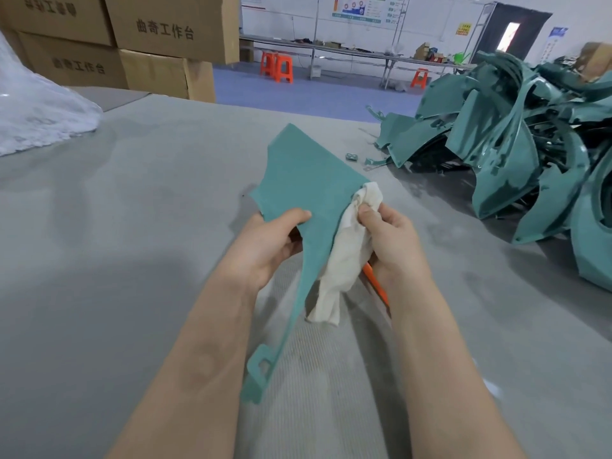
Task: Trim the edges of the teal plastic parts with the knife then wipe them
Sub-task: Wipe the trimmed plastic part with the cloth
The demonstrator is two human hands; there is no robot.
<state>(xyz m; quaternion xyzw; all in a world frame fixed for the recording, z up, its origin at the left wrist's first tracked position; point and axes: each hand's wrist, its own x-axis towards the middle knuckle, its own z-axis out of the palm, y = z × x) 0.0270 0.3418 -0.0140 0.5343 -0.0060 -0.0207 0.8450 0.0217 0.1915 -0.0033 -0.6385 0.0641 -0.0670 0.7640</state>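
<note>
**A:** Where is the part being worked?
**B:** The flat teal plastic panel (304,180), with its long hooked tail, is lifted off the grey table (132,226), between both hands.
**A:** How do the hands stand?
**B:** The left hand (265,246) grips the panel's left edge, thumb on top, fingers curled beneath. The right hand (394,240) pinches a crumpled off-white cloth (344,260) against the panel's right edge; the cloth hangs down below.
**A:** And the knife?
**B:** A thin orange handle (374,283) shows just under the right hand. Whether that hand holds it, I cannot tell.
**A:** The other parts?
**B:** A heap of glossy teal plastic parts (516,144) lies at the table's right, well apart. Brown cardboard boxes (165,24) stand far left.
</note>
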